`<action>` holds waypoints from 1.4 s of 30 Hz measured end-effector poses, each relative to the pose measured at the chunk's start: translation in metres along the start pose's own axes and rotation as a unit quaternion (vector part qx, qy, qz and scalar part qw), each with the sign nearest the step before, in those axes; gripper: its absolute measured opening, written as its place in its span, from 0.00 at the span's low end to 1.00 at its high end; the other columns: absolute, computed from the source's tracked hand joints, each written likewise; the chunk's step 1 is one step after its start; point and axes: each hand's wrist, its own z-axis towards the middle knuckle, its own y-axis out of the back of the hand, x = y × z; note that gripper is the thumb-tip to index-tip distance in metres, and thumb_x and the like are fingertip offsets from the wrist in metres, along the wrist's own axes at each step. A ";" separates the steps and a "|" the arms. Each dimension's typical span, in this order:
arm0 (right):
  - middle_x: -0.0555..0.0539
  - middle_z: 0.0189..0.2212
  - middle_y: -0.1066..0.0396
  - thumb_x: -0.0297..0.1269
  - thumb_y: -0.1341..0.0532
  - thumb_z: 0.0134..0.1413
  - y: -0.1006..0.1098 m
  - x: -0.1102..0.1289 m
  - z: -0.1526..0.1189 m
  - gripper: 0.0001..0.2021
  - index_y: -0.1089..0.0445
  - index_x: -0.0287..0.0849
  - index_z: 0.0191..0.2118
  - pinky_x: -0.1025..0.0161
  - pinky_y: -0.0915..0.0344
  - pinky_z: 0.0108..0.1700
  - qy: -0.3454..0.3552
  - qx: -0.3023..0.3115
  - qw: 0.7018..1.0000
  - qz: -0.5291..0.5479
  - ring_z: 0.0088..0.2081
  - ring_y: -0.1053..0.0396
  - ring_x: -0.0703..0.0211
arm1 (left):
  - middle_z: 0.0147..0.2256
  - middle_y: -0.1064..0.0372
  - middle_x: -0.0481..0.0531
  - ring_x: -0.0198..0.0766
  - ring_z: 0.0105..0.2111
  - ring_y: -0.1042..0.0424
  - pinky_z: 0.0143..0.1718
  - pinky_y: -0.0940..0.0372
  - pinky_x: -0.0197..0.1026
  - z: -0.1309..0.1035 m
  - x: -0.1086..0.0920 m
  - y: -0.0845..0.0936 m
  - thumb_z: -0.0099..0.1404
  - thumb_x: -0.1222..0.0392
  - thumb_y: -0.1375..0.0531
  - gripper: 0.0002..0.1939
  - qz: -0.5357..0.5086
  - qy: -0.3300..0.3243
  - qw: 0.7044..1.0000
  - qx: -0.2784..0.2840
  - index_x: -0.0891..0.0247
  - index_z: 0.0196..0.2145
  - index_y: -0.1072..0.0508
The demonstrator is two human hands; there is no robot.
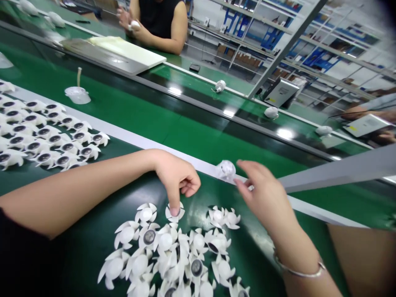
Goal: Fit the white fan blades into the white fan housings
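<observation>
My left hand (177,175) reaches over the near bench with its fingers curled. Its thumb presses down on the hub of a small white fan impeller (170,213). Just below lies a loose pile of similar white impellers (167,241), some showing dark round hubs. My right hand (262,192) is open, thumb and fingers apart, with a bracelet on the wrist. Close to its fingertips, a small white rounded part (227,168), partly translucent, sits on the white rail (199,164). Contact between them cannot be made out.
Rows of white impellers (46,132) cover the left side. A white cup-like part (78,95) sits on the green belt (139,111). Across it, a person (161,24) handles a white part near a pale board (130,49). A grey post (340,167) slants in at right.
</observation>
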 end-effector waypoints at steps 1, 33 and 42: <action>0.38 0.49 0.27 0.39 0.40 0.59 0.010 -0.007 -0.001 0.18 0.29 0.41 0.53 0.55 0.30 0.34 -0.041 -0.033 0.998 -0.035 0.30 0.28 0.55 | 0.25 0.34 0.43 0.32 0.23 0.40 0.22 0.45 0.35 -0.001 -0.002 -0.001 0.42 0.56 0.24 0.20 0.029 0.005 1.000 -0.008 0.61 0.29 0.28; 0.48 0.25 0.27 0.31 0.46 0.55 0.043 -0.048 -0.088 0.12 0.30 0.43 0.23 0.63 0.46 0.29 -0.313 0.280 0.897 -0.139 0.27 0.35 0.59 | 0.25 0.29 0.45 0.31 0.23 0.33 0.24 0.41 0.31 0.020 0.013 -0.005 0.60 0.45 0.35 0.17 -0.030 0.092 0.992 -0.085 0.60 0.37 0.28; 0.42 0.28 0.29 0.35 0.44 0.53 0.030 -0.049 -0.071 0.11 0.34 0.43 0.22 0.60 0.45 0.28 -0.375 0.311 0.842 -0.232 0.30 0.34 0.53 | 0.34 0.29 0.45 0.28 0.25 0.35 0.26 0.42 0.31 0.017 0.011 -0.007 0.48 0.50 0.27 0.24 0.018 0.037 0.991 -0.130 0.60 0.41 0.26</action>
